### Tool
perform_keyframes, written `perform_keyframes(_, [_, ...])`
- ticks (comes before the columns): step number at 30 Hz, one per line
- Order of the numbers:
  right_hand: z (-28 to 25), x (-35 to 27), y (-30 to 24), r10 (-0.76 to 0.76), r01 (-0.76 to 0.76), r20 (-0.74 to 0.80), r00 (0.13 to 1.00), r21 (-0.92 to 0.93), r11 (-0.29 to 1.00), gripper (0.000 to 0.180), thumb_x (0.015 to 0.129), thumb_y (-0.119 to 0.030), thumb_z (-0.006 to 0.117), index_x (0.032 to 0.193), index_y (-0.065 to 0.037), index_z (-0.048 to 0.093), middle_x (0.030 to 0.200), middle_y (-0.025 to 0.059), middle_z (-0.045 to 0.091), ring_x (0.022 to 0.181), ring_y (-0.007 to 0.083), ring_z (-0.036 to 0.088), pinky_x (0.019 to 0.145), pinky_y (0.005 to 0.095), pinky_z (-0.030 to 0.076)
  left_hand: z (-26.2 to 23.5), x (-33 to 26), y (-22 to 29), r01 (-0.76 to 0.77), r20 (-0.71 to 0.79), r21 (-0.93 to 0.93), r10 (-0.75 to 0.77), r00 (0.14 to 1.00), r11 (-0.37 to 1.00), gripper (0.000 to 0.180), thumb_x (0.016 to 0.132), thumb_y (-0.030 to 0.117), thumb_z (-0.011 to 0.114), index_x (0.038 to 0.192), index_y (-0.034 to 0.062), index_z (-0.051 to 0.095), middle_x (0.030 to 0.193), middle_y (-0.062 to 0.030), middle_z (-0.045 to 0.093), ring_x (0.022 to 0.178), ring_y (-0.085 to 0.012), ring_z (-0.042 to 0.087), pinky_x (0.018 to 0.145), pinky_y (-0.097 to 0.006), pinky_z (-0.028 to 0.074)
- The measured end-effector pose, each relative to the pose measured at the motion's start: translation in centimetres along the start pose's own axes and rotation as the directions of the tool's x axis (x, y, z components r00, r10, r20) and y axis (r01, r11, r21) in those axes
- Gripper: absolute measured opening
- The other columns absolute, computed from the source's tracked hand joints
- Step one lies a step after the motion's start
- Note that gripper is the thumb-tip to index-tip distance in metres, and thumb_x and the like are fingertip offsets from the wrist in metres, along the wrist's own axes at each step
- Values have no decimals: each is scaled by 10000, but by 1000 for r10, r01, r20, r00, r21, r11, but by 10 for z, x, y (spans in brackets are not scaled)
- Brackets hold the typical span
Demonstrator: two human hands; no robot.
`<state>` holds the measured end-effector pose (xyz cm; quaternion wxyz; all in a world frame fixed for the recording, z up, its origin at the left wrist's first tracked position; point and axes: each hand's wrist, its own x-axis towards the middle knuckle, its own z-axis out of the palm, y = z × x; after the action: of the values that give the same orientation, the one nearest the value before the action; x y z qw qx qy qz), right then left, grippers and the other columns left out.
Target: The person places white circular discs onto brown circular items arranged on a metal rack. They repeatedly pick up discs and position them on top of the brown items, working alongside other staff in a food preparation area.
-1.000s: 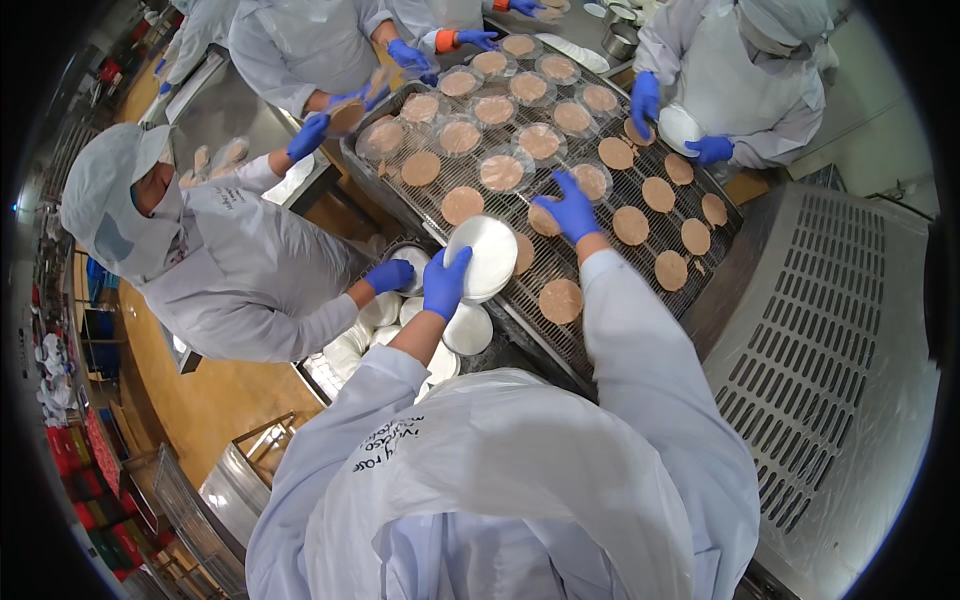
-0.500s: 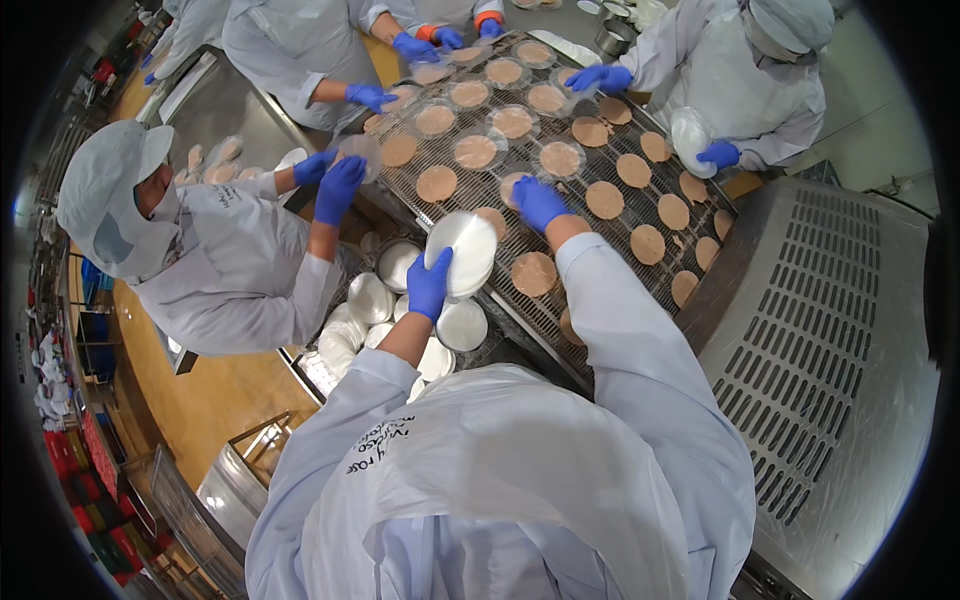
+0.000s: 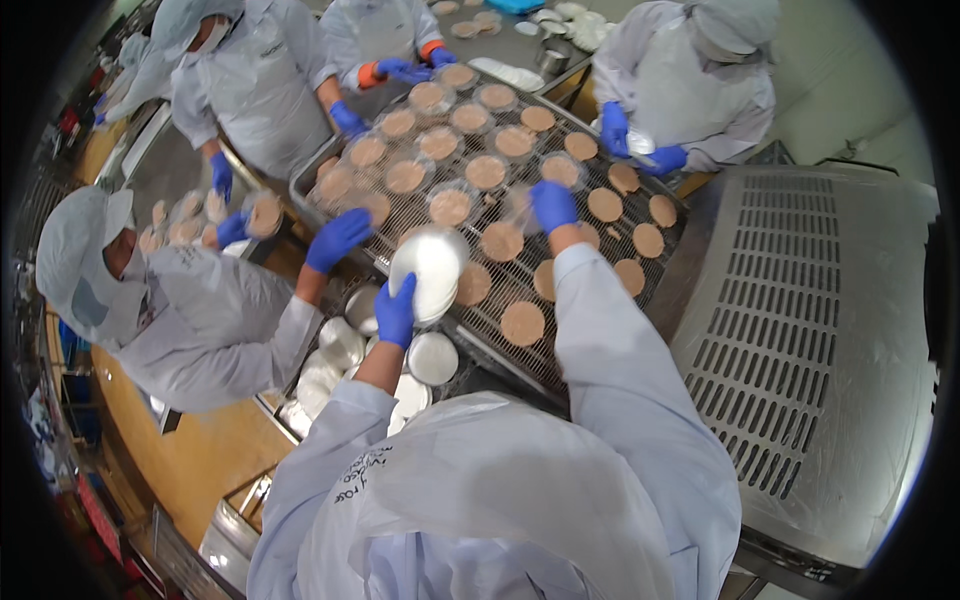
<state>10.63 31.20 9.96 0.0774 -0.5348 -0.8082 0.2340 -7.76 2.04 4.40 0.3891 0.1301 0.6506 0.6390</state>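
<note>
My left hand [image 3: 396, 312], in a blue glove, is closed around the near edge of a fanned stack of white round plastic sheets [image 3: 432, 262]. Out over a wire-mesh conveyor belt [image 3: 592, 181], my gloved right hand [image 3: 553, 207] pinches a thin translucent round sheet [image 3: 519, 209]; its fingertips point downward and are partly hidden. Flat pinkish-brown round patties [image 3: 502, 241] lie spread on the mesh around it. Clear round sheets sit on several of the farther patties, such as a covered patty [image 3: 486, 172], while nearer ones like a bare patty [image 3: 523, 324] have none.
White round stacks [image 3: 433, 358] stand beside the belt at my left. A slotted metal housing [image 3: 770, 300] borders the right. One co-worker [image 3: 150, 290] at left holds patties over a side table; others stand along the far side, one co-worker [image 3: 690, 90] holding white sheets.
My view has shifted, and the right hand has moved farther along the belt to another spot with a sheet. The left co-worker has swung one hand with patties to the side table.
</note>
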Motion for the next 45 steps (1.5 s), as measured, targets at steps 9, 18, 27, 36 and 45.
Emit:
perform_keyframes(9, [44, -39, 1, -265, 120, 203, 943, 537, 835, 405, 813, -325, 648, 1089, -33, 601, 1004, 171, 630, 947, 303, 603, 858, 381, 459, 37, -31, -11, -58, -28, 159, 63, 998, 986, 410, 854, 225, 625, 1117, -82, 555, 991, -127, 629, 834, -165, 596, 732, -288, 479])
perform_keyframes(18, [-10, -93, -1, -384, 379, -33, 923, 261, 888, 181, 790, -168, 598, 926, -65, 658, 876, 122, 668, 753, 239, 645, 678, 348, 506, 48, -98, 21, 59, -7, 46, -59, 998, 997, 389, 829, 191, 669, 1101, -68, 567, 983, -114, 633, 828, -162, 601, 724, -282, 489])
perform_keyframes(27, [76, -35, 25, -572, 556, -2, 820, -236, 797, 355, 883, -246, 485, 1169, -47, 555, 1159, 213, 564, 1108, 344, 527, 935, 402, 421, 39, -58, 1, 39, -35, 92, -36, 999, 995, 486, 837, 262, 644, 1164, -79, 533, 1079, -124, 602, 937, -183, 578, 810, -295, 457])
perform_keyframes(36, [-21, -169, -5, -275, 199, 114, 955, 444, 874, 286, 807, -284, 603, 953, -46, 660, 915, 167, 662, 862, 328, 628, 796, 390, 481, 92, -140, 29, 31, 51, -21, -30, 998, 999, 494, 843, 247, 644, 1187, -81, 508, 1084, -138, 594, 938, -191, 584, 805, -300, 473])
perform_keyframes(45, [-47, -6, 20, -281, 332, -575, 768, -17, 943, 210, 808, -144, 526, 958, -71, 655, 904, 157, 650, 843, 337, 614, 773, 409, 477, 50, -71, 9, 57, 12, -43, -56, 998, 997, 448, 840, 224, 647, 1157, -72, 536, 1046, -120, 612, 890, -178, 596, 772, -298, 484])
